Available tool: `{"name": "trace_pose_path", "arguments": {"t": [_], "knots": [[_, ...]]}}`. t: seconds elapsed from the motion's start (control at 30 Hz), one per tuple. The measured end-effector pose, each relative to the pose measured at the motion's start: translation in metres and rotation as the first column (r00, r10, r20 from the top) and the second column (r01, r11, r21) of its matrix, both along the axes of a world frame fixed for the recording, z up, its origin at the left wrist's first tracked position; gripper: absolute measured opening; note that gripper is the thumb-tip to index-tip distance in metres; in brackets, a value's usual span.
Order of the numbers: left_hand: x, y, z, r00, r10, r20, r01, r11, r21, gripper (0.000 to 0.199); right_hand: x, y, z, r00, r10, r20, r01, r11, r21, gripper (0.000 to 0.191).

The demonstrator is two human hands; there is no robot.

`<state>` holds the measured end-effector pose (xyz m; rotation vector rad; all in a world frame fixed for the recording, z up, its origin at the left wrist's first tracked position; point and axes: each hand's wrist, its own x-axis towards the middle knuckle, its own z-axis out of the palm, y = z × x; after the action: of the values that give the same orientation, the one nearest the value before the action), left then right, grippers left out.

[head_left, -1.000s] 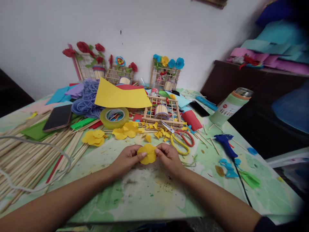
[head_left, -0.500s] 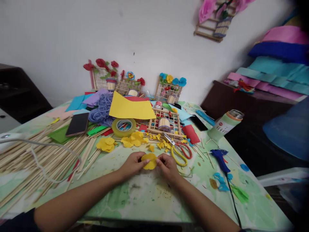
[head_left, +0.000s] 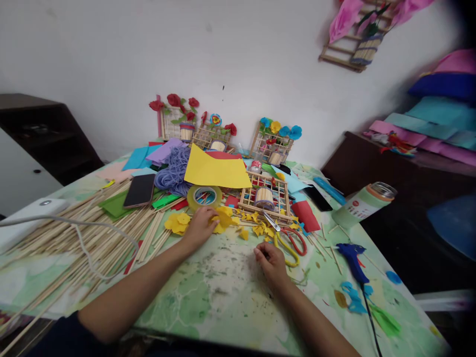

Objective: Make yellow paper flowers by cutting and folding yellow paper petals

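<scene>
My left hand [head_left: 202,228] reaches to the yellow paper flower cutouts [head_left: 224,219]; its thumb and fingers close on the edge of one. Another group of yellow paper flowers [head_left: 177,223] lies just left of that hand. My right hand [head_left: 272,263] rests over the table with curled fingers, and nothing shows in it. Beside it are scissors [head_left: 286,243] with one yellow and one red handle loop. Small yellow paper scraps [head_left: 260,229] are scattered beyond the right hand.
A roll of tape [head_left: 190,198], yellow sheet [head_left: 215,171], purple yarn [head_left: 173,171] and stick lattice [head_left: 247,201] stand behind. Thin sticks [head_left: 89,243], a phone [head_left: 139,191] and a white cable [head_left: 84,248] are left. A blue glue gun [head_left: 353,260] and bottle [head_left: 364,203] are right.
My hands have parted. The left carried the yellow paper flower forward and left to the other cutouts; the right let go of it and curled its fingers. The view has shifted left.
</scene>
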<state>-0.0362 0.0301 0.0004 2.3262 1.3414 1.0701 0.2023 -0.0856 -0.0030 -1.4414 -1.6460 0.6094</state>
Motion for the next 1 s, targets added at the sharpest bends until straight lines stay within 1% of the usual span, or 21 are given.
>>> {"name": "trace_pose_path", "arguments": {"t": [0.13, 0.23, 0.37, 0.57, 0.63, 0.73, 0.8, 0.87, 0.93, 1.0], "knots": [[-0.003, 0.005, -0.007, 0.998, 0.051, -0.029, -0.05, 0.998, 0.032, 0.029, 0.001, 0.001, -0.003, 1.0, 0.016, 0.009, -0.015, 1.0, -0.01, 0.026], [-0.002, 0.003, -0.009, 0.998, 0.041, -0.046, -0.04, 0.999, 0.019, 0.032, 0.001, 0.0, -0.005, 0.999, 0.015, 0.032, -0.014, 1.0, -0.023, 0.026], [0.0, -0.002, -0.007, 0.997, 0.03, -0.071, -0.029, 1.0, 0.008, 0.036, 0.001, 0.0, -0.003, 0.999, 0.037, 0.034, -0.036, 0.999, -0.032, 0.027], [0.002, -0.006, -0.001, 0.995, 0.07, -0.065, -0.068, 0.997, 0.031, 0.033, 0.0, 0.001, -0.001, 0.997, 0.052, 0.048, -0.053, 0.999, 0.008, 0.026], [0.003, -0.008, 0.0, 0.996, 0.055, -0.077, -0.051, 0.997, 0.054, 0.032, 0.0, -0.001, -0.002, 0.996, 0.054, 0.07, -0.055, 0.998, 0.025, 0.025], [0.004, -0.013, 0.0, 0.992, 0.003, -0.123, 0.008, 0.996, 0.089, 0.029, -0.001, -0.003, 0.001, 0.993, 0.065, 0.101, -0.07, 0.997, 0.044, 0.021], [0.006, -0.017, -0.001, 0.988, -0.037, -0.151, 0.054, 0.993, 0.107, 0.025, -0.001, -0.001, 0.009, 0.987, 0.091, 0.129, -0.099, 0.993, 0.057, 0.02], [0.011, -0.022, -0.002, 0.98, -0.097, -0.175, 0.118, 0.987, 0.11, 0.024, -0.001, 0.009, 0.026, 0.972, 0.143, 0.187, -0.159, 0.985, 0.07, 0.019], [0.018, -0.029, -0.002, 0.968, -0.165, -0.19, 0.188, 0.976, 0.11, 0.024, -0.003, 0.03, 0.05, 0.948, 0.162, 0.274, -0.202, 0.971, 0.127, 0.017], [0.027, -0.038, 0.0, 0.949, -0.242, -0.203, 0.265, 0.96, 0.092, 0.025, -0.007, 0.065, 0.074, 0.915, 0.16, 0.371, -0.235, 0.957, 0.168, 0.014]]}}
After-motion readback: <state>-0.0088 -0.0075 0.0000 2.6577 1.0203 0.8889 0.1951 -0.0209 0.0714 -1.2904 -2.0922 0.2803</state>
